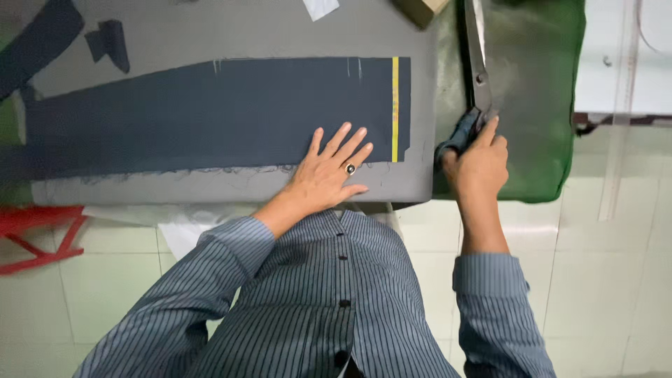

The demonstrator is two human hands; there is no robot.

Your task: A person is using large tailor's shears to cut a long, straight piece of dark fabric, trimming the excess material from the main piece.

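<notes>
Where the striped shirt sleeves end, both hands are over the near edge of the tabletop (pixel 231 187). Left hand (pixel 329 171): flat, fingers spread, palm down on the near right part of a long dark navy fabric piece (pixel 210 115); a ring shows on one finger. Fingertips lie just short of a yellow stripe (pixel 395 108) that crosses the fabric close to its right end. Right hand (pixel 478 164): closed around the dark handles of large tailor's shears (pixel 477 77), index finger laid along the top. Shears lie beyond the hand, blades pointing away, closed or nearly so; cannot tell exactly. They rest on a green cloth (pixel 553 105) just right of the grey tabletop surface.

Fabric piece: lies flat on the grey surface, runs left to right, near edge frayed, widening toward the right. Farther back at left, small dark fabric scraps (pixel 108 42). At the far edge, a white paper scrap (pixel 320 7) and a tan block (pixel 420 8). A red frame (pixel 38 234) stands on the tiled floor at left.
</notes>
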